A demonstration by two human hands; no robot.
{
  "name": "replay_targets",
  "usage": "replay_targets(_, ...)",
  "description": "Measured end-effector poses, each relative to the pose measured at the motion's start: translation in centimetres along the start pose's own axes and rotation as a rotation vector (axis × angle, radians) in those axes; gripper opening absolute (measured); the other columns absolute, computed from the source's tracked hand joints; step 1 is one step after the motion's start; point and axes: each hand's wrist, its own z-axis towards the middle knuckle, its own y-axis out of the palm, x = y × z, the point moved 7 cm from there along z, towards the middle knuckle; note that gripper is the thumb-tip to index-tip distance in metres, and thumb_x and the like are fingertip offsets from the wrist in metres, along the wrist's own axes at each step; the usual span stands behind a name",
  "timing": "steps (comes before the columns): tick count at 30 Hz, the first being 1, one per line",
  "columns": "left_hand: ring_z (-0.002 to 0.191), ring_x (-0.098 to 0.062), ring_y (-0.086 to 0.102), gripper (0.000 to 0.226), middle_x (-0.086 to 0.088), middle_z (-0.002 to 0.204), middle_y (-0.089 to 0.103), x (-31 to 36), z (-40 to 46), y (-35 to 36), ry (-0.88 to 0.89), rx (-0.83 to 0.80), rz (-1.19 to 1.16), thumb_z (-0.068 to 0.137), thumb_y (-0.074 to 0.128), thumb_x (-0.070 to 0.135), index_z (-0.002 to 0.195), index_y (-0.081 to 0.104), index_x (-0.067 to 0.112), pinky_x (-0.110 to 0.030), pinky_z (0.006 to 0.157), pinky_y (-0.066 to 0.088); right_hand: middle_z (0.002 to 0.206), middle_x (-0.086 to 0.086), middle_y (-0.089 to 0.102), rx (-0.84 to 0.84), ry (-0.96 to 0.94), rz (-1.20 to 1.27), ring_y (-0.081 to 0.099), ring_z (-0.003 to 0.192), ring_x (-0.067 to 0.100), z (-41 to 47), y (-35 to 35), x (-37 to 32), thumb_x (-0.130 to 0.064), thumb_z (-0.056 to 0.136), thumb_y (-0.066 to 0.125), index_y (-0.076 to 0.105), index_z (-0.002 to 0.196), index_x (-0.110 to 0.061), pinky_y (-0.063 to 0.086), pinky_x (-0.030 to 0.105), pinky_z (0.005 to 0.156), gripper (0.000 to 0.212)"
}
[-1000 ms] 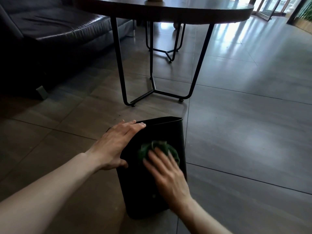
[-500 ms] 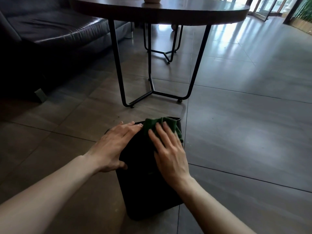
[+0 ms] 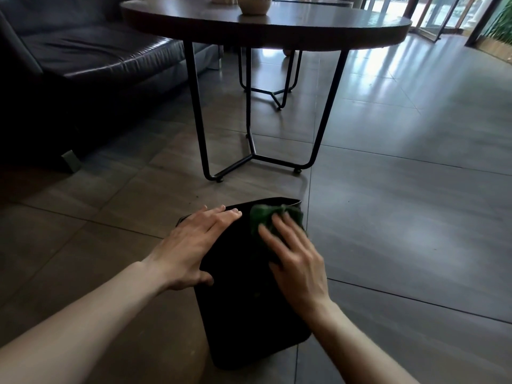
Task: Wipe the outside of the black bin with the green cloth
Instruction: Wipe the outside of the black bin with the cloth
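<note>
The black bin (image 3: 243, 309) lies on its side on the tiled floor, its open end pointing away from me. My left hand (image 3: 194, 245) lies flat on the bin's upper left edge, fingers spread, gripping the side with the thumb. My right hand (image 3: 293, 261) presses the crumpled green cloth (image 3: 270, 216) against the bin's upturned side, near the far rim. Most of the cloth shows beyond my fingertips; the rest is under my palm.
A round dark table (image 3: 277, 26) on thin black metal legs (image 3: 198, 117) stands just beyond the bin, with a pale pot (image 3: 253, 4) on top. A dark leather sofa (image 3: 83, 59) fills the left. Grey tiled floor (image 3: 401, 203) stretches to the right.
My right hand slid the cloth from the middle of the bin's side up to the far rim, then slightly back to the right. My left hand has stayed in place.
</note>
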Motion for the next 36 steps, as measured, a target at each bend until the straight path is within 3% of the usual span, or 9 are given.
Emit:
replay_targets(3, 0.154, -0.008, 0.008, 0.14, 0.015, 0.164, 0.018, -0.1, 0.0, 0.0, -0.017, 0.001, -0.003, 0.048, 0.089, 0.048, 0.157, 0.002, 0.038, -0.041, 0.125, 0.017, 0.149, 0.011, 0.058, -0.003, -0.009, -0.034, 0.047, 0.145, 0.032, 1.6, 0.3, -1.0, -0.006, 0.081, 0.08, 0.066, 0.138, -0.019, 0.051, 0.053, 0.108, 0.059)
replay_targets(6, 0.154, -0.008, 0.007, 0.142, 0.015, 0.165, 0.016, -0.4, 0.1, 0.1, -0.024, -0.009, 0.012, 0.047, 0.092, 0.049, 0.157, 0.002, 0.037, -0.04, 0.126, 0.016, 0.144, 0.011, 0.062, -0.099, -0.248, -0.106, 0.054, 0.139, 0.032, -3.6, 2.6, -3.2, -0.017, 0.092, 0.063, 0.07, 0.133, -0.021, 0.05, 0.052, 0.108, 0.041)
replay_targets(9, 0.154, -0.007, 0.007, 0.143, 0.017, 0.165, 0.016, -0.1, 0.2, 0.1, -0.018, -0.011, 0.014, 0.046, 0.093, 0.051, 0.157, 0.003, 0.037, -0.039, 0.126, 0.014, 0.136, 0.006, 0.069, -0.182, -0.416, -0.199, 0.062, 0.131, 0.028, -11.4, 4.8, -4.1, -0.02, 0.1, 0.051, 0.075, 0.122, -0.026, 0.057, 0.049, 0.098, 0.033)
replay_targets(14, 0.154, -0.006, 0.005, 0.142, 0.018, 0.165, 0.014, 0.4, -0.2, -0.1, -0.013, 0.0, 0.021, 0.048, 0.093, 0.051, 0.156, 0.001, 0.038, -0.036, 0.127, 0.01, 0.124, 0.0, 0.074, -0.211, -0.399, -0.294, 0.069, 0.121, 0.023, -15.1, 5.0, -3.8, -0.014, 0.109, 0.036, 0.077, 0.113, -0.03, 0.061, 0.041, 0.089, 0.043)
replay_targets(17, 0.154, -0.006, 0.005, 0.143, 0.017, 0.165, 0.015, 0.4, -0.4, -0.3, -0.021, 0.01, 0.02, 0.049, 0.093, 0.05, 0.157, 0.001, 0.037, -0.035, 0.127, 0.009, 0.121, 0.003, 0.076, -0.14, -0.359, -0.228, 0.073, 0.112, 0.025, -11.3, 3.1, -3.9, -0.014, 0.101, 0.046, 0.079, 0.114, -0.027, 0.063, 0.038, 0.084, 0.038)
replay_targets(22, 0.154, -0.006, 0.007, 0.138, 0.016, 0.165, 0.016, 1.3, -0.8, -0.3, 0.014, 0.015, 0.021, 0.051, 0.092, 0.046, 0.157, 0.004, 0.035, -0.036, 0.127, 0.011, 0.137, 0.012, 0.067, 0.04, -0.019, -0.108, 0.06, 0.131, 0.035, -0.8, -0.9, -1.7, -0.005, 0.087, 0.068, 0.071, 0.131, -0.014, 0.058, 0.046, 0.099, 0.045)
replay_targets(26, 0.154, -0.006, 0.006, 0.138, 0.014, 0.165, 0.015, 1.4, -1.0, -0.3, 0.016, 0.018, 0.037, 0.052, 0.09, 0.046, 0.158, 0.003, 0.032, -0.035, 0.127, 0.01, 0.14, 0.012, 0.065, -0.012, -0.091, -0.114, 0.057, 0.135, 0.034, -0.2, -0.2, -3.0, -0.016, 0.093, 0.06, 0.069, 0.133, -0.015, 0.052, 0.051, 0.106, 0.041)
replay_targets(32, 0.154, -0.004, 0.004, 0.142, 0.017, 0.166, 0.011, 1.5, -1.0, -0.3, 0.031, 0.02, 0.032, 0.051, 0.093, 0.048, 0.157, 0.0, 0.035, -0.036, 0.127, 0.01, 0.129, 0.002, 0.07, -0.241, -0.274, -0.206, 0.067, 0.118, 0.028, -7.3, 2.6, -4.6, -0.027, 0.09, 0.06, 0.071, 0.123, -0.025, 0.059, 0.044, 0.085, 0.035)
replay_targets(36, 0.154, -0.004, 0.004, 0.142, 0.019, 0.165, 0.01, 1.5, -1.4, -0.4, 0.049, 0.02, 0.035, 0.05, 0.092, 0.051, 0.158, 0.002, 0.035, -0.036, 0.127, 0.01, 0.11, -0.003, 0.066, -0.194, -0.138, -0.094, 0.066, 0.095, 0.027, -6.2, -0.2, -2.8, -0.026, 0.078, 0.074, 0.068, 0.114, -0.027, 0.056, 0.038, 0.068, 0.037)
